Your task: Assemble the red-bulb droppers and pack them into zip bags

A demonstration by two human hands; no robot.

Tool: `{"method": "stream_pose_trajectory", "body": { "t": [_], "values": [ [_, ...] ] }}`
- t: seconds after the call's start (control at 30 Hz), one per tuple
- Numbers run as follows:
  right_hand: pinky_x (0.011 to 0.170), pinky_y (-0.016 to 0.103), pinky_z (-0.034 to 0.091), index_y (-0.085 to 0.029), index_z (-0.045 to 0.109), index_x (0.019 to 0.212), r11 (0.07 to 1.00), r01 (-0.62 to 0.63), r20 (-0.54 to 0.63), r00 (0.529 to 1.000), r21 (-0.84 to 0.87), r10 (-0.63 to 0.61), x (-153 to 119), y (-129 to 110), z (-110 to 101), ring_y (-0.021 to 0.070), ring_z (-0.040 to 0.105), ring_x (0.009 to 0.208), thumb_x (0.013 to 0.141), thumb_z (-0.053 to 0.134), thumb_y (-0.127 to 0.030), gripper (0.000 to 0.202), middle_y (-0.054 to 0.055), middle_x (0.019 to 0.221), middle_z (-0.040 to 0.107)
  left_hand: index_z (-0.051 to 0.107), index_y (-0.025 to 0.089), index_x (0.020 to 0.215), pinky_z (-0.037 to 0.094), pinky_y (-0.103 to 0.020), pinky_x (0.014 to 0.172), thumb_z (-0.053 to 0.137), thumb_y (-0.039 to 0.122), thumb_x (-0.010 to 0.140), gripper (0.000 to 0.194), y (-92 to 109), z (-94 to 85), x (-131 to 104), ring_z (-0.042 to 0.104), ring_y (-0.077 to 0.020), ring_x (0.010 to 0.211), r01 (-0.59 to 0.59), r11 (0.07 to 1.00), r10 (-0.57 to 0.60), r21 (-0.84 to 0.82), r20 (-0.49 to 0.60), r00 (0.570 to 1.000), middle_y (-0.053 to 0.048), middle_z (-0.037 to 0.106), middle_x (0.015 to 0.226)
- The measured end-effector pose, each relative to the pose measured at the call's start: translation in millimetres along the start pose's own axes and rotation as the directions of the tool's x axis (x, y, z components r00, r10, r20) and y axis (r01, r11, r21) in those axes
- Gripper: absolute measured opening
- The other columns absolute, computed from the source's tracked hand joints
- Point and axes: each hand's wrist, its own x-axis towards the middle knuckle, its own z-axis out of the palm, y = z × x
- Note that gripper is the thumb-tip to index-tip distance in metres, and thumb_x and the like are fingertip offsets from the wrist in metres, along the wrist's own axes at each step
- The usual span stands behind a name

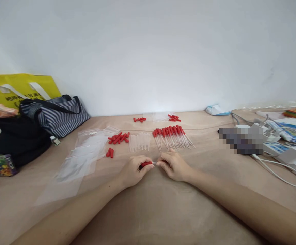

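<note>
Between finger and thumb, my left hand pinches a red rubber bulb. My right hand grips a clear glass dropper tube, its end meeting the bulb's mouth; most of the tube is hidden by the fingers. Just beyond the hands lies a row of droppers with red bulbs fitted. Left of that row are bare clear tubes side by side. Farther left sits a pile of loose red bulbs, with a few more bulbs nearer me.
Clear plastic bags lie left of the bulbs. A striped bag, black bag and yellow bag stand at far left. Power strips and cables occupy the right. More bulbs lie near the wall.
</note>
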Motion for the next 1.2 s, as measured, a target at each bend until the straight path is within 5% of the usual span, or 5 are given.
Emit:
{"method": "stream_pose_trajectory", "body": {
  "t": [0.37,0.7,0.87,1.03,1.2],
  "values": [
    [0.065,0.026,0.027,-0.016,0.05,0.072,1.0,-0.018,0.012,1.0,-0.012,0.018,3.0,-0.7,2.7,0.0098,0.049,0.06,0.085,0.042,-0.024,0.017,-0.001,0.068,0.059,0.059,0.015,0.073,0.039,-0.022,0.059,0.046,0.021,0.08,0.016,-2.2,1.3,2.3,0.052,-0.0114,0.062,-0.009,1.0,0.008,0.03,0.039,0.999,0.0,0.058,0.068],
    [0.064,0.029,0.024,-0.017,0.06,0.082,0.913,0.166,0.062,0.986,-0.373,-0.154,4.5,4.7,-11.4,0.0153,0.048,0.071,0.085,0.041,-0.032,0.024,0.004,0.072,0.059,0.061,0.016,0.086,0.042,-0.025,0.068,0.041,0.021,0.084,0.02,-15.6,-2.6,4.2,0.055,-0.0135,0.073,-0.008,0.999,0.008,-0.035,0.005,1.0,-0.003,0.06,0.078],
    [0.065,0.029,0.026,-0.017,0.061,0.084,0.917,0.161,0.076,0.987,-0.364,-0.143,1.4,8.3,-12.3,0.0158,0.048,0.072,0.083,0.044,-0.025,0.019,0.005,0.072,0.059,0.058,0.019,0.091,0.042,-0.027,0.07,0.043,0.024,0.082,0.018,-19.2,-1.9,4.1,0.054,-0.0143,0.076,0.046,0.999,-0.045,-0.021,0.016,0.999,-0.003,0.059,0.083],
    [0.066,0.027,0.034,-0.017,0.059,0.086,0.984,-0.07,-0.081,0.995,-0.166,0.057,1.8,23.3,-8.2,0.0146,0.053,0.071,0.079,0.044,-0.019,0.017,0.004,0.075,0.061,0.039,0.017,0.112,0.043,-0.027,0.064,0.055,0.033,0.072,0.046,-27.3,0.8,1.6,0.049,-0.0133,0.069,0.243,0.97,-0.241,-0.012,-0.204,0.949,-0.003,0.05,0.086],
    [0.057,0.024,0.034,-0.016,0.054,0.093,0.918,-0.395,-0.314,0.873,-0.011,0.372,13.5,34.1,-0.5,0.012,0.051,0.054,0.076,0.043,-0.022,0.02,0.0,0.063,0.059,0.051,0.018,0.089,0.038,-0.024,0.059,0.051,0.03,0.074,0.019,-22.8,-1.6,2.7,0.047,-0.0117,0.061,0.165,0.984,-0.163,0.069,-0.039,0.986,0.003,0.048,0.067]
  ]
}}
